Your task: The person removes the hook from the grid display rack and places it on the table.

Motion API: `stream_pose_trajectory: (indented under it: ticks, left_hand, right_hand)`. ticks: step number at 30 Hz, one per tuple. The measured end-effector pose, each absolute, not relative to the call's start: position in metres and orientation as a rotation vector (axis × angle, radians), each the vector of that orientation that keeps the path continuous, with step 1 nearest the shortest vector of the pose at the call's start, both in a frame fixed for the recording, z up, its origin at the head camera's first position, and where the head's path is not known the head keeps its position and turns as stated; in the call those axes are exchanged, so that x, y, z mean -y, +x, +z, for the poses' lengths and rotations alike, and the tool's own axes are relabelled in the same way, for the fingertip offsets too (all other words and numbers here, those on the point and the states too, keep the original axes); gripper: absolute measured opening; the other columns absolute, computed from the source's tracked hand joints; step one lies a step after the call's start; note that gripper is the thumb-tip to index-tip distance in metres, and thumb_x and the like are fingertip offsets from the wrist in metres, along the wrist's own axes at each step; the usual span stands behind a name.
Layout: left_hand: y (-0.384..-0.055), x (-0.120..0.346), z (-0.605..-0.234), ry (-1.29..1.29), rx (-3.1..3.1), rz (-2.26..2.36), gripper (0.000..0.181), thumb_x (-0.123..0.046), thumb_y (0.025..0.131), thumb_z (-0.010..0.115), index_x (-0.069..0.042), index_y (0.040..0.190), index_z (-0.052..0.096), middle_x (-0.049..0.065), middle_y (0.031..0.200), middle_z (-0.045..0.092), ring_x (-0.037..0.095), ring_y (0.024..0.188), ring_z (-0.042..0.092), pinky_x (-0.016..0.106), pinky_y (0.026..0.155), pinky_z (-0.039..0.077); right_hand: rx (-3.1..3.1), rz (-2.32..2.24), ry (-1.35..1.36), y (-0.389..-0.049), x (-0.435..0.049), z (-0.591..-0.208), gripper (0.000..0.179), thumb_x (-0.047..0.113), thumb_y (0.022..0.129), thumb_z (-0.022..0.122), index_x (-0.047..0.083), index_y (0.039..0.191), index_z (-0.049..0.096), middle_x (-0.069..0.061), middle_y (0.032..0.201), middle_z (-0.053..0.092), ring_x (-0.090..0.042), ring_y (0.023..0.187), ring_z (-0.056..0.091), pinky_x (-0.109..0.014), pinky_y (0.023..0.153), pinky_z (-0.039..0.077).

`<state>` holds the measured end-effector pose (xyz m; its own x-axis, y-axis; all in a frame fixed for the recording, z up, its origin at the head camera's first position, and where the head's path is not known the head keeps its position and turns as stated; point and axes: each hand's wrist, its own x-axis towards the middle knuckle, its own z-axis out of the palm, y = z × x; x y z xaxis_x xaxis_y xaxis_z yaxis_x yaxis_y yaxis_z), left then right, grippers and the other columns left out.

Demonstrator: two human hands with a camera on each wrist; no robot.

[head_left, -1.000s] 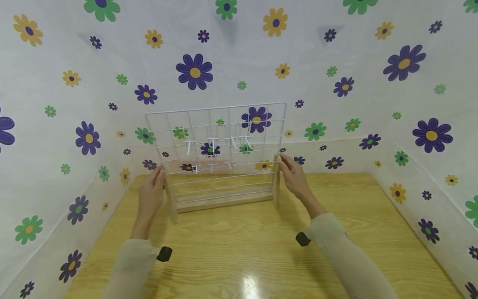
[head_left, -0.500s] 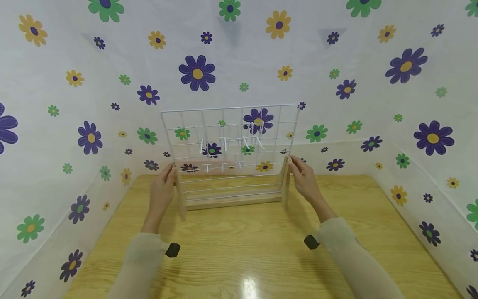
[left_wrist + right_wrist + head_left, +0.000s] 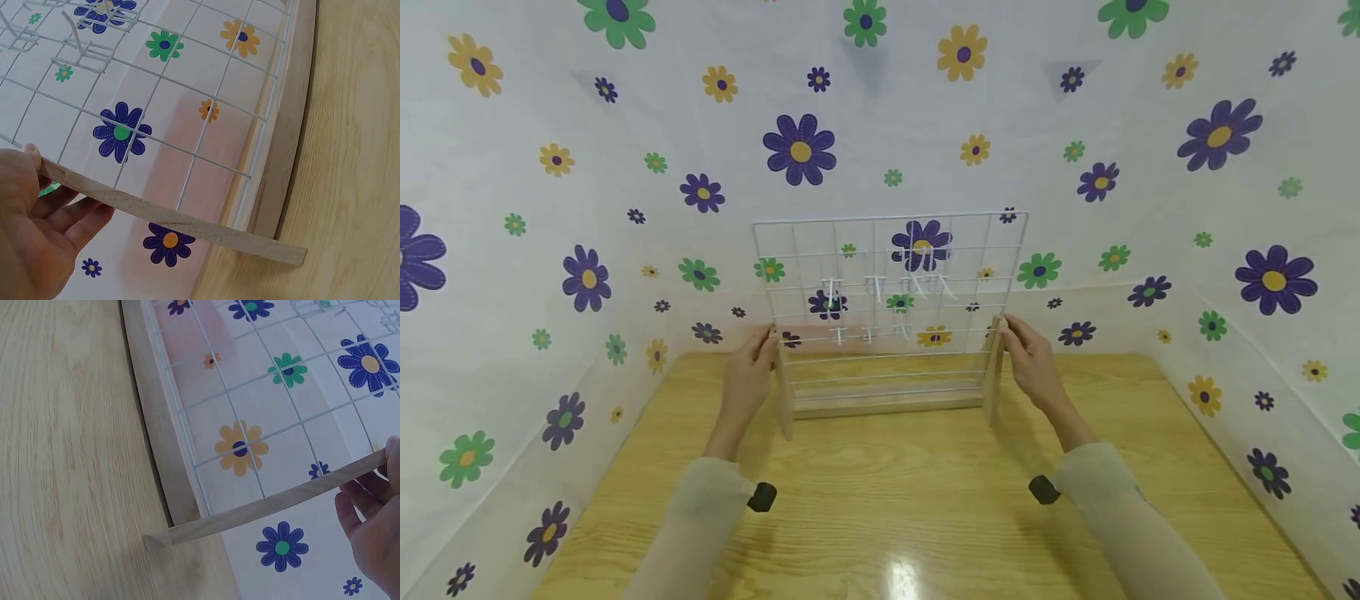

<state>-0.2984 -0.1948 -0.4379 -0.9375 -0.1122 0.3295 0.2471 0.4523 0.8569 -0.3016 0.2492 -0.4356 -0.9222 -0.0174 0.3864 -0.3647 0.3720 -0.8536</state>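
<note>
A white wire grid rack (image 3: 891, 362) stands upright on a wooden base (image 3: 887, 406) with a slim wooden post at each side. Several white hooks (image 3: 913, 286) hang on its wires in two rows. My left hand (image 3: 748, 379) grips the top of the left post (image 3: 169, 215), thumb on the near face and fingers curled behind. At the other side my right hand (image 3: 1033, 367) pinches the top of the right post (image 3: 275, 503) in the same way. Both wrist views show the base lying along the wooden tabletop.
The wood-grain table (image 3: 880, 492) spreads out in front of the rack. A white cloth (image 3: 880, 100) printed with purple, green and yellow flowers encloses the back and both sides. A small black block (image 3: 763, 497) sits at each cuff.
The rack has slid to the right across the table and now faces me more squarely. Both hands have moved with it, keeping their hold on the posts.
</note>
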Motion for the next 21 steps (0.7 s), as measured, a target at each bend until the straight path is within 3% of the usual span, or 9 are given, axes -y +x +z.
stream_pose_trajectory:
  ticks: [21]
  left_hand:
    - [-0.308,0.161,-0.434,-0.191,2.393,-1.554,0.046,-0.029,0.112,0.049,-0.007,0.151,0.052,0.020,0.144,0.059,0.036,0.120,0.064,0.044,0.099,0.059]
  right_hand:
    - [2.387,1.442,0.279,-0.291,-0.281,-0.433,0.052,0.024,0.115,0.038,-0.008,0.155,0.035,-0.033,0.152,0.044,-0.050,0.134,0.049,-0.063,0.114,0.040]
